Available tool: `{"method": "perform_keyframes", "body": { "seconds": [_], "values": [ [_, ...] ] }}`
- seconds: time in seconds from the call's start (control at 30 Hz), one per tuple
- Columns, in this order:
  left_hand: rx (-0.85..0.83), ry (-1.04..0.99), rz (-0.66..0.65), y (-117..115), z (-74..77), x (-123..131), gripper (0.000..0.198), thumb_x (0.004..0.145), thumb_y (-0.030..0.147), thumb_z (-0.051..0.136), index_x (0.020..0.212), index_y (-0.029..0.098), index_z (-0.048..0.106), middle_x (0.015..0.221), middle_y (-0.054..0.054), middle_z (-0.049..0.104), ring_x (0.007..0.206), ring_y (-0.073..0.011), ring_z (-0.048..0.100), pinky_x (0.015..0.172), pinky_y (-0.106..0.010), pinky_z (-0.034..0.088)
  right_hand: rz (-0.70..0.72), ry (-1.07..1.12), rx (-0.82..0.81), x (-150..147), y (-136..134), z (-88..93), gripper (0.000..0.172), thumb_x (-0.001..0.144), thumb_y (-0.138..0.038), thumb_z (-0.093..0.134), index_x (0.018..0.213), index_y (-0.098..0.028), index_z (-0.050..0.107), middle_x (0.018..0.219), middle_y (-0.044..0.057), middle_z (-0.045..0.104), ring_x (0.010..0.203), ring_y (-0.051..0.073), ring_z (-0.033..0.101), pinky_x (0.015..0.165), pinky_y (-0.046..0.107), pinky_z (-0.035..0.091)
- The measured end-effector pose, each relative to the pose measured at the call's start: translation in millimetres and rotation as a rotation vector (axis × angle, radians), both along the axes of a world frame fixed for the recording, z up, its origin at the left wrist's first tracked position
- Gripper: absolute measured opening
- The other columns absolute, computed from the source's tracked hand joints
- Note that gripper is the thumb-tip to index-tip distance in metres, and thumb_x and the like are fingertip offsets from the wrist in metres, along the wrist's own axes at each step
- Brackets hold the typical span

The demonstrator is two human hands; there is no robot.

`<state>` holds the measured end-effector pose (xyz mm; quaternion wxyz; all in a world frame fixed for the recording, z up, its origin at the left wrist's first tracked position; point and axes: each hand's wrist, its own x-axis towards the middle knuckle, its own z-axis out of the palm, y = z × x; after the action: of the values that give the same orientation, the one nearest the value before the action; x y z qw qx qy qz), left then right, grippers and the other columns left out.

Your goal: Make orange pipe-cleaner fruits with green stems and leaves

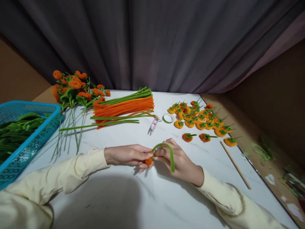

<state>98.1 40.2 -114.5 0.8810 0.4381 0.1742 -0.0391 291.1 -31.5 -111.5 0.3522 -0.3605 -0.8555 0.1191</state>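
My left hand (128,155) and my right hand (181,160) meet at the middle of the white table (143,197). Between their pinched fingertips sits a small orange pipe-cleaner piece (148,160). A green pipe cleaner (166,151) arches up from it and bends down over my right hand. Both hands are closed on this piece. Cream sleeves cover both forearms.
A pile of orange and green pipe cleaners (124,108) lies at the back. Finished orange flowers on stems (73,89) lie back left. Several small orange pumpkins (200,119) are spread right. Snips (152,125), a tape roll (168,118), a wooden stick (234,164), a blue basket (28,133).
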Motion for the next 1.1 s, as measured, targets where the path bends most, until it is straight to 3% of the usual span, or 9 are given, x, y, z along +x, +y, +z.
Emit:
{"method": "perform_keyframes", "body": {
  "seconds": [0.1, 0.23, 0.3, 0.47, 0.57, 0.7, 0.83, 0.97, 1.1],
  "values": [
    [0.090, 0.026, 0.003, -1.9, 2.8, 1.1, 0.035, 0.086, 0.046, 0.053, 0.089, 0.012, 0.057, 0.071, 0.000, 0.053, 0.059, -0.0078, 0.044, 0.058, -0.022, 0.039, -0.018, -0.048, 0.000, -0.5, -1.5, -1.1, 0.013, 0.089, -0.012, 0.043, 0.084, -0.016, 0.055, 0.071, 0.003, 0.061, 0.064, 0.014, 0.048, 0.067, 0.030, 0.036],
    [0.535, 0.196, 0.165, -4.1, 10.7, 1.1, 0.046, 0.087, 0.051, 0.047, 0.112, 0.013, 0.057, 0.061, 0.003, 0.054, 0.051, -0.0079, 0.044, 0.053, -0.021, 0.038, -0.083, -0.080, -0.107, 1.7, -1.4, 0.1, 0.016, 0.090, -0.014, 0.042, 0.079, -0.015, 0.054, 0.064, 0.002, 0.057, 0.060, 0.014, 0.048, 0.065, 0.029, 0.035],
    [0.599, 0.247, 0.202, -5.6, 13.6, 1.1, 0.052, 0.087, 0.051, 0.047, 0.120, 0.012, 0.055, 0.061, 0.001, 0.060, 0.050, -0.0091, 0.049, 0.052, -0.022, 0.041, -0.098, -0.083, -0.124, 2.3, -1.3, 0.1, 0.017, 0.090, -0.014, 0.042, 0.078, -0.015, 0.054, 0.063, 0.002, 0.056, 0.059, 0.013, 0.047, 0.064, 0.029, 0.036],
    [0.395, 0.167, 0.259, -10.3, 9.6, 3.1, 0.044, 0.085, 0.044, 0.054, 0.111, 0.009, 0.064, 0.088, -0.012, 0.071, 0.076, -0.0162, 0.065, 0.076, -0.030, 0.050, -0.118, -0.087, -0.117, -0.6, -4.3, -1.0, 0.016, 0.087, -0.010, 0.040, 0.080, -0.016, 0.053, 0.068, 0.005, 0.057, 0.064, 0.016, 0.050, 0.063, 0.029, 0.039],
    [0.461, 0.193, 0.346, -13.5, 2.0, 4.6, 0.046, 0.080, 0.035, 0.063, 0.120, 0.013, 0.059, 0.088, -0.007, 0.072, 0.081, -0.0169, 0.066, 0.081, -0.032, 0.051, -0.164, -0.054, -0.167, -3.2, -6.4, 0.6, 0.018, 0.088, -0.010, 0.040, 0.078, -0.017, 0.053, 0.068, 0.005, 0.059, 0.063, 0.016, 0.052, 0.062, 0.028, 0.041],
    [0.535, 0.197, 0.416, -16.9, -8.9, 5.8, 0.043, 0.081, 0.032, 0.062, 0.120, 0.014, 0.059, 0.100, -0.006, 0.071, 0.091, -0.0189, 0.066, 0.088, -0.034, 0.051, -0.219, -0.027, -0.275, -5.3, -7.6, 1.7, 0.017, 0.087, -0.010, 0.043, 0.078, -0.017, 0.056, 0.069, 0.004, 0.060, 0.064, 0.015, 0.054, 0.060, 0.026, 0.042],
    [0.639, 0.208, 0.508, -21.8, -16.7, 7.6, 0.041, 0.078, 0.032, 0.063, 0.115, 0.015, 0.062, 0.111, -0.005, 0.067, 0.099, -0.0210, 0.063, 0.092, -0.034, 0.049, -0.305, -0.104, -0.237, -7.4, -9.3, -3.8, 0.020, 0.082, -0.004, 0.044, 0.078, -0.017, 0.058, 0.075, 0.006, 0.060, 0.076, 0.019, 0.055, 0.065, 0.028, 0.043],
    [0.388, 0.159, 0.569, -24.8, -14.6, 11.2, 0.034, 0.077, 0.034, 0.066, 0.105, 0.015, 0.060, 0.103, -0.006, 0.068, 0.096, -0.0181, 0.064, 0.089, -0.032, 0.051, -0.364, -0.188, -0.172, -11.0, -15.1, -5.6, 0.025, 0.076, 0.002, 0.043, 0.082, -0.016, 0.059, 0.076, 0.007, 0.061, 0.076, 0.020, 0.054, 0.065, 0.030, 0.042],
    [0.112, 0.223, 0.536, -18.5, -7.4, 12.3, 0.037, 0.074, 0.040, 0.069, 0.098, 0.015, 0.055, 0.082, -0.002, 0.065, 0.074, -0.0129, 0.065, 0.082, -0.035, 0.053, -0.226, -0.278, -0.046, -14.7, -18.8, 4.9, 0.029, 0.073, 0.007, 0.041, 0.083, -0.016, 0.057, 0.081, 0.007, 0.062, 0.084, 0.020, 0.054, 0.072, 0.031, 0.040]
  ]
}}
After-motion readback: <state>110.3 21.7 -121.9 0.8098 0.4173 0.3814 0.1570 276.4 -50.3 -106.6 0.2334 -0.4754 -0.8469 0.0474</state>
